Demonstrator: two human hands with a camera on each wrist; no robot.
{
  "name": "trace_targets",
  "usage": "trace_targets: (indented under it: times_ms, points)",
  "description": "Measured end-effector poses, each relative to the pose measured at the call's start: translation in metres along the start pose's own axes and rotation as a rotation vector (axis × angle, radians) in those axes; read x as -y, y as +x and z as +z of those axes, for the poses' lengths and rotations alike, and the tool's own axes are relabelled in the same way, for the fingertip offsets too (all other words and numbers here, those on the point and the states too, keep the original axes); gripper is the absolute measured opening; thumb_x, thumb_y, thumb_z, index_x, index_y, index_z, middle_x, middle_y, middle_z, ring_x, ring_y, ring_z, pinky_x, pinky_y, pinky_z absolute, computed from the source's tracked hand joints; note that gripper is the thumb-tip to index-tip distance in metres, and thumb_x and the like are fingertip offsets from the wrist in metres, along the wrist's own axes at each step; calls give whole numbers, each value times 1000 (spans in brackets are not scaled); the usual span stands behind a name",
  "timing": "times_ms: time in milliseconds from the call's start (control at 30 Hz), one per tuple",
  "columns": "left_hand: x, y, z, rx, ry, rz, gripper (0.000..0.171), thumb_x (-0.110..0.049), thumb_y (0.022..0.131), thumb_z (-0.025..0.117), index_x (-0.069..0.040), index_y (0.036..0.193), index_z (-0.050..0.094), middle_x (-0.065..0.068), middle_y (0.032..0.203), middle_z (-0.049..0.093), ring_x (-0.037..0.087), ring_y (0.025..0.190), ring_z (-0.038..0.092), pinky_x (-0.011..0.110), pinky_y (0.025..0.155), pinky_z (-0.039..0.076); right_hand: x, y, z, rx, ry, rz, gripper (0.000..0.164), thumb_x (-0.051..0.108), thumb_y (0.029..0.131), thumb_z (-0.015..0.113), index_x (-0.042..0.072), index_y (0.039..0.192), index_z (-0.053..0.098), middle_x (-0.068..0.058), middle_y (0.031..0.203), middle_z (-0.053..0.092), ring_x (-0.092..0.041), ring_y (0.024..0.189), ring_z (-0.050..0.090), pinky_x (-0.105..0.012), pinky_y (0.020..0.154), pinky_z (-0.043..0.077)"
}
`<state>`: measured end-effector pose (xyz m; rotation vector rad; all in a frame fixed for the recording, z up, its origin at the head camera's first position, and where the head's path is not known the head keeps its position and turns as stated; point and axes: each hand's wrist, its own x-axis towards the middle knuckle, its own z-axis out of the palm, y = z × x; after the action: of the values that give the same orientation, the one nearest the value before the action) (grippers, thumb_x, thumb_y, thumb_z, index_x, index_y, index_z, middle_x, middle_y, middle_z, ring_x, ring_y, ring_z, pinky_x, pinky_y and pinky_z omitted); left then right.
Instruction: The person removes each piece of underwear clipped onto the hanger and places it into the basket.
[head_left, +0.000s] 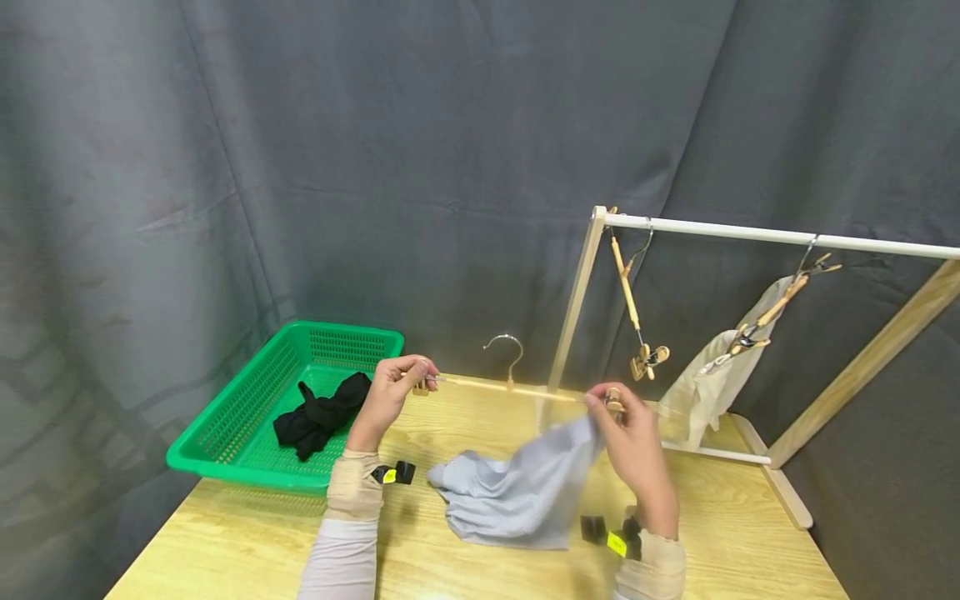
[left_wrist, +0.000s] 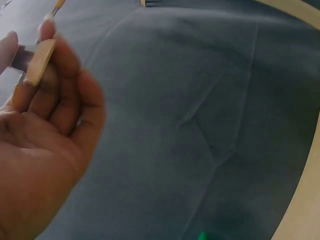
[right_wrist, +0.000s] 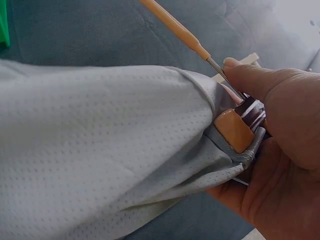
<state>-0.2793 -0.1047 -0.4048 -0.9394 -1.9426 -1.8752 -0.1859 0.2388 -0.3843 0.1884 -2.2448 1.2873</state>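
A wooden clip hanger (head_left: 480, 384) with a metal hook spans between my two hands, held up over the table. My left hand (head_left: 390, 396) pinches its left end by the clip; in the left wrist view that wooden clip (left_wrist: 41, 62) sits between thumb and fingers, with no cloth in it. At the other end my right hand (head_left: 630, 429) grips the right clip (right_wrist: 234, 131), whose wooden pad lies over the edge of a light grey cloth (right_wrist: 100, 140) with tiny holes. From there the grey cloth (head_left: 517, 504) droops down to the tabletop, its left part bunched.
At left stands a green basket (head_left: 191, 433) with a black cloth (head_left: 322, 417) inside. A drying rack (head_left: 720, 232) at right carries a bare clip hanger (head_left: 626, 283) and another hanger (head_left: 780, 302) with a cream cloth (head_left: 712, 375). A dark grey curtain (head_left: 465, 167) hangs behind the wooden table (head_left: 225, 542).
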Motion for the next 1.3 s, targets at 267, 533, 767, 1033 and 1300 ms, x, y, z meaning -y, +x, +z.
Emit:
trace_targets:
  times_ms: [267, 533, 767, 1033, 1300]
  points:
    - [-2, 1, -2, 44, 10, -87, 27, -13, 107, 52, 7, 93, 65, -4, 73, 64, 16, 72, 64, 31, 79, 55, 0, 0, 1, -4, 8, 0, 7, 16, 98, 68, 9, 100, 70, 1, 84, 67, -10, 57, 40, -27, 53, 40]
    - [-5, 1, -1, 84, -3, -135, 17, -6, 102, 58, 7, 92, 63, 0, 73, 61, 14, 68, 62, 29, 72, 56, 1, -1, 1, -8, 14, -2, 9, 16, 99, 67, 8, 100, 70, -3, 91, 70, -11, 62, 44, -26, 58, 42]
    - [-2, -1, -1, 111, 51, -175, 10, -7, 98, 66, 2, 102, 65, 6, 78, 60, 18, 67, 62, 28, 63, 53, 1, 0, 2, -9, 11, -3, 7, 16, 98, 68, 9, 97, 69, 1, 78, 64, -9, 56, 40, -27, 52, 39]
    - [-9, -4, -4, 162, 149, -202, 9, -16, 94, 73, -10, 101, 73, 4, 83, 70, 18, 73, 66, 32, 68, 56, 1, 0, 2, -30, 18, -24, 10, 10, 95, 71, 8, 87, 66, 2, 77, 64, -8, 52, 39, -27, 48, 40]
    - [-23, -2, 15, 168, 520, 20, 7, -13, 86, 82, -17, 91, 79, -7, 91, 72, 16, 86, 66, 33, 75, 53, 2, 1, 4, -24, 50, -58, 9, 5, 94, 71, 6, 87, 66, -5, 84, 70, -8, 57, 49, -24, 50, 45]
